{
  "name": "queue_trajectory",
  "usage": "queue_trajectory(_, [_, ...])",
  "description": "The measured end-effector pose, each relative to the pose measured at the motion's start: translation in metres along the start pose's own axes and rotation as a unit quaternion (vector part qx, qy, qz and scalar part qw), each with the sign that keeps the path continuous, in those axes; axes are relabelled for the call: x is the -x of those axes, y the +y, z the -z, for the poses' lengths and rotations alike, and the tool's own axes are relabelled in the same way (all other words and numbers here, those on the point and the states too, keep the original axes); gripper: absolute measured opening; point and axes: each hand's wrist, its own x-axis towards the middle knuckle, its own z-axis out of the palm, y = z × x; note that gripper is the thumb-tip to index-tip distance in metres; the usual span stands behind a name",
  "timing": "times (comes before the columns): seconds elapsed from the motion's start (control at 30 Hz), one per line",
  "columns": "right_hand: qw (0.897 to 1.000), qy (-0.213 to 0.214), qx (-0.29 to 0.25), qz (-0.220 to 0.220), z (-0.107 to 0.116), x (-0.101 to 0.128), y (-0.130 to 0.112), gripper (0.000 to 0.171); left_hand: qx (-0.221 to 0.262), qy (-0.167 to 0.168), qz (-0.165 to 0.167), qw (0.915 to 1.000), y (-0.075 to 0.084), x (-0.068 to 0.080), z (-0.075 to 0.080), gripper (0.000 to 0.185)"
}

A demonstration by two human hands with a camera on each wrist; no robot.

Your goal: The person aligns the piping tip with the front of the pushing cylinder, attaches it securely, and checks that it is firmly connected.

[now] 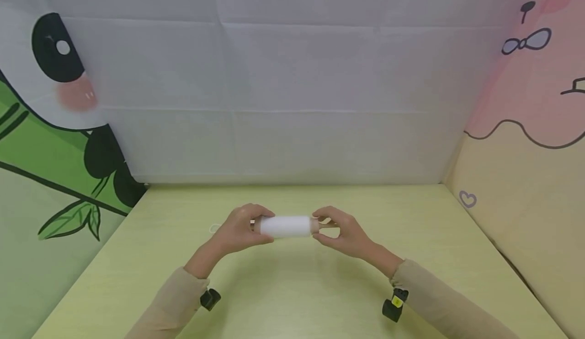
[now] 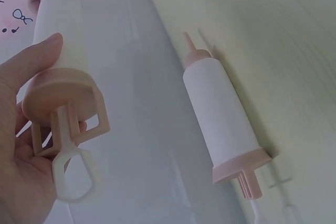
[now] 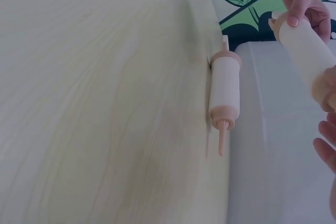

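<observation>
Both hands hold up a white cylindrical icing syringe (image 1: 285, 226) with pale pink ends, lying sideways between them in the head view. My left hand (image 1: 238, 230) grips the plunger end, thumb along the white barrel. In the left wrist view, that syringe's pink flange, side loops and white plunger ring (image 2: 76, 177) show beside the palm. At the opposite pink end, my right hand (image 1: 345, 231) holds with thumb and fingers. A second, similar syringe (image 2: 223, 108) lies on the table past the hands, its thin pink nozzle (image 3: 221, 140) pointing toward the right-hand side.
The pale yellow table (image 1: 292, 298) meets a white cloth backdrop (image 1: 297, 75) behind. A panel with green leaf and panda drawings (image 1: 68, 222) stands on the left, and a pink and cream panel (image 1: 525, 176) on the right.
</observation>
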Motion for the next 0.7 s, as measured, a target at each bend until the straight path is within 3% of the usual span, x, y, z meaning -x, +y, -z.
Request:
queue_trajectory(0.47, [0.999,0.0,0.008,0.038,-0.004,0.0,0.005,0.038,-0.001,-0.001,0.008,1.0,-0.004,0.002,0.001,0.038])
queue_trajectory(0.7, [1.0,-0.014,0.014,0.01,-0.003,-0.003,-0.005,0.031,-0.013,0.001,0.007,0.9999,-0.003,0.004,0.001,0.038])
